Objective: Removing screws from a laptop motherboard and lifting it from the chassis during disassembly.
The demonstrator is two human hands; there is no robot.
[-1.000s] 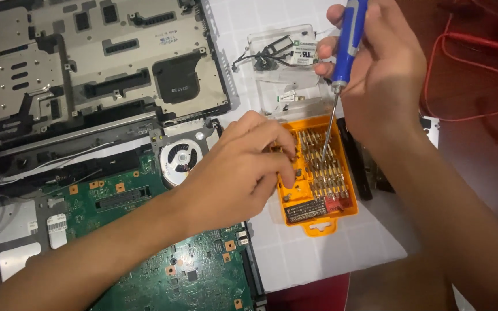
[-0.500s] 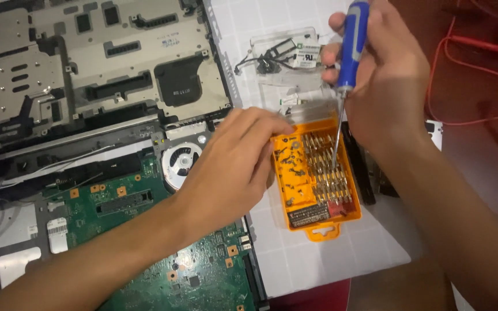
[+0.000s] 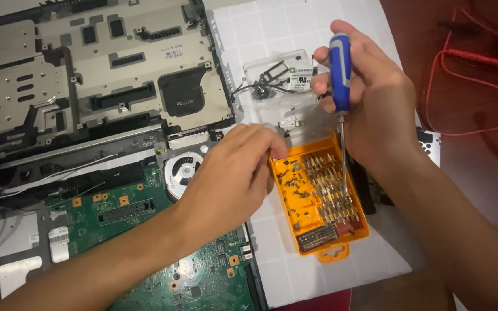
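Screwdriver [image 3: 340, 63], blue-handled: clamped upright in my right hand [image 3: 376, 109], upper right of frame, its shaft pointing down into the orange bit case [image 3: 353, 230] at centre right, so the tip meets the bit rows. My left hand [image 3: 231, 178], fingers curled together, holds nothing I can see and rests on the case's left rim, likely to steady it. The opened laptop [image 3: 99, 115] fills the left.

The opened laptop [image 3: 105, 144] is lying left of the bit case [image 3: 318, 201], which is sitting on the paper sheet [image 3: 272, 34], with the left hand [image 3: 231, 178] touching the case's left edge and the right hand [image 3: 376, 109] holding the screwdriver [image 3: 341, 86] upright above it, wires [image 3: 468, 92] lying far right.
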